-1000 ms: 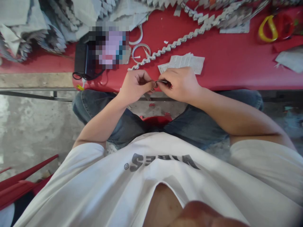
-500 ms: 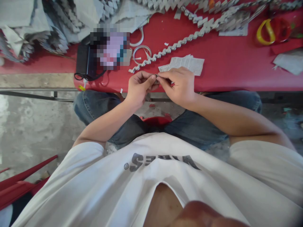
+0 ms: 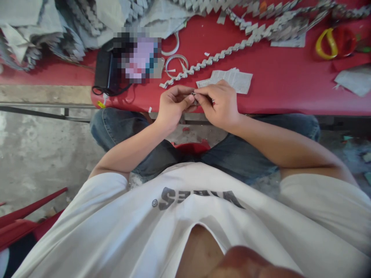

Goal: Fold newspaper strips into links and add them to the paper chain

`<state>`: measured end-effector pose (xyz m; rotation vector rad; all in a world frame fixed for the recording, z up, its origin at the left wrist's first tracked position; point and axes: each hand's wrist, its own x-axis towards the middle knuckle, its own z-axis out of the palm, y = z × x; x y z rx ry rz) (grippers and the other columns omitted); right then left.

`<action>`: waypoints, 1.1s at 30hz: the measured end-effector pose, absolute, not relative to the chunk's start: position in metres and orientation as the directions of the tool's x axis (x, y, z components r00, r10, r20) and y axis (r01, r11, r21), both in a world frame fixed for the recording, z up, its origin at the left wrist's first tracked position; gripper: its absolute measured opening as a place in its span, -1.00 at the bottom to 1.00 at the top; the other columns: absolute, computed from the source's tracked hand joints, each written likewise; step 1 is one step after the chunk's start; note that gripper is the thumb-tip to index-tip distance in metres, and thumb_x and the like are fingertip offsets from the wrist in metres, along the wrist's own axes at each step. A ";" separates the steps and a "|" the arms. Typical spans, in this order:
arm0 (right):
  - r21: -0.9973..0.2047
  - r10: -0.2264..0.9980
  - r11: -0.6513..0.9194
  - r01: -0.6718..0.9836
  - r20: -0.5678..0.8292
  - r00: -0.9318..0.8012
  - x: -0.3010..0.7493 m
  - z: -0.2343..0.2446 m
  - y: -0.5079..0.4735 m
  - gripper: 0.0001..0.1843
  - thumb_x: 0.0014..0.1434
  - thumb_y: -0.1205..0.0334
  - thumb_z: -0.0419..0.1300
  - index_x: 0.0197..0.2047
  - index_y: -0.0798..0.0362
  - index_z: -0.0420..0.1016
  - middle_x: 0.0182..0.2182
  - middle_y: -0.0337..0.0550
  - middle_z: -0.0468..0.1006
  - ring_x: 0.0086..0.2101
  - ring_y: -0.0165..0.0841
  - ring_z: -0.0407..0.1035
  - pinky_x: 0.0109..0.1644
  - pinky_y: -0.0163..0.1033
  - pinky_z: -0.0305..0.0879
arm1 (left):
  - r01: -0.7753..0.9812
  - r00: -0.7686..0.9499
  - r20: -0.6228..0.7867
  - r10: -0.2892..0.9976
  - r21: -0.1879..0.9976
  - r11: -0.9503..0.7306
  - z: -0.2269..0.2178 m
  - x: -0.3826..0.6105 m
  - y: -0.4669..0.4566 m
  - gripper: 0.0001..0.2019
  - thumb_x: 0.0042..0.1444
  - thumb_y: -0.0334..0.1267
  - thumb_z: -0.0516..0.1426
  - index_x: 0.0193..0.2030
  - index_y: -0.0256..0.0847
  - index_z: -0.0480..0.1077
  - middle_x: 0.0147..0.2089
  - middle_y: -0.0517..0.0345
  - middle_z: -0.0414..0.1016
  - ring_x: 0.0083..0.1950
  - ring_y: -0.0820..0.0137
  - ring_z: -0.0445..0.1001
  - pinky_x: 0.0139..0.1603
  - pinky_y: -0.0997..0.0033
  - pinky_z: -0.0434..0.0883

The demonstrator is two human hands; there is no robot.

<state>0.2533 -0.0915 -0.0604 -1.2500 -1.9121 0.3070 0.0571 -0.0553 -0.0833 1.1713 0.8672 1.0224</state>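
Note:
My left hand [image 3: 173, 107] and my right hand [image 3: 222, 103] meet at the front edge of the red table. Both are closed in a pinch, thumbs against fingers, on one small grey piece of folded paper [image 3: 194, 97]. Fingertips cover most of it. Just beyond them lies the near end of a zigzag chain of folded paper [image 3: 213, 60], running up to the right. Printed paper strips [image 3: 242, 81] lie flat behind my right hand.
Two tape rolls [image 3: 166, 71] lie near the chain's end. A black box with a cable [image 3: 103, 75] stands left, beside a pixelated patch. Yellow-handled scissors [image 3: 321, 45] rest at right. Paper sheets and chains [image 3: 162, 21] crowd the back of the red table [image 3: 278, 79].
Both hands keep their pinch on the folded paper, with only a slight shift of the fingers. The view has moved a little, so the table things appear slightly further right.

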 end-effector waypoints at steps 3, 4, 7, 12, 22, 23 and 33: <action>-0.545 0.813 0.557 0.626 0.513 -0.277 0.259 -0.059 -0.089 -0.51 0.68 0.02 -0.01 0.30 -0.01 0.69 -0.10 0.00 0.81 -0.10 -0.07 0.67 0.17 0.15 0.50 | -0.133 0.271 -0.015 0.962 0.990 0.052 -0.083 0.055 -0.051 -0.69 0.36 0.08 0.40 0.02 -0.06 0.59 -0.09 0.14 0.79 -0.08 0.32 0.84 -0.02 0.26 0.83; -0.540 0.814 0.555 0.633 0.509 -0.280 0.261 -0.058 -0.088 -0.51 0.68 0.04 -0.02 0.31 -0.03 0.68 -0.11 -0.01 0.81 -0.08 -0.08 0.67 0.18 0.14 0.50 | -0.126 0.263 -0.018 0.965 0.991 0.053 -0.082 0.054 -0.050 -0.67 0.36 0.11 0.39 0.03 -0.06 0.58 -0.08 0.13 0.79 -0.05 0.30 0.84 0.00 0.26 0.83; -0.543 0.847 0.494 0.679 0.477 -0.234 0.263 -0.057 -0.087 -0.53 0.68 -0.02 0.01 0.15 -0.05 0.73 -0.15 0.00 0.81 -0.11 -0.07 0.65 0.16 0.11 0.49 | -0.118 0.246 -0.027 0.969 0.991 0.058 -0.080 0.053 -0.048 -0.60 0.34 0.19 0.40 0.05 -0.06 0.56 -0.06 0.12 0.78 0.03 0.29 0.84 0.04 0.28 0.82; -0.401 0.817 0.522 0.753 0.489 -0.305 0.264 -0.059 -0.089 -0.50 0.68 -0.01 -0.04 0.12 -0.03 0.73 -0.17 0.02 0.77 -0.23 -0.10 0.58 0.10 0.15 0.42 | -0.158 0.218 -0.084 0.972 0.980 0.120 -0.078 0.056 -0.050 -0.59 0.28 0.15 0.46 0.03 -0.07 0.55 -0.09 0.14 0.77 -0.01 0.31 0.83 0.09 0.25 0.82; -0.335 0.835 0.496 0.801 0.438 -0.333 0.258 -0.068 -0.088 -0.46 0.72 -0.02 -0.10 0.25 -0.05 0.68 -0.23 -0.06 0.72 -0.26 -0.13 0.54 0.11 0.16 0.39 | -0.213 0.170 -0.026 0.985 0.975 0.063 -0.094 0.063 -0.059 -0.58 0.33 0.18 0.41 0.04 -0.06 0.49 -0.05 0.16 0.75 0.02 0.36 0.80 0.24 0.18 0.79; -0.334 0.841 0.488 0.807 0.427 -0.332 0.257 -0.067 -0.089 -0.45 0.72 -0.06 -0.10 0.25 -0.04 0.69 -0.22 -0.05 0.73 -0.25 -0.13 0.55 0.10 0.15 0.40 | -0.230 0.158 -0.023 0.987 0.971 0.059 -0.096 0.064 -0.061 -0.57 0.31 0.19 0.42 0.04 -0.06 0.49 -0.06 0.18 0.75 0.01 0.37 0.79 0.23 0.18 0.79; -0.313 0.867 0.429 0.847 0.406 -0.289 0.252 -0.054 -0.097 -0.39 0.74 0.00 -0.18 0.16 0.08 0.67 -0.19 0.04 0.74 -0.18 -0.10 0.62 0.06 0.08 0.40 | -0.246 0.166 0.032 0.986 0.969 0.010 -0.089 0.064 -0.068 -0.57 0.27 0.20 0.45 -0.01 -0.06 0.54 -0.08 0.19 0.77 0.00 0.32 0.83 0.12 0.18 0.82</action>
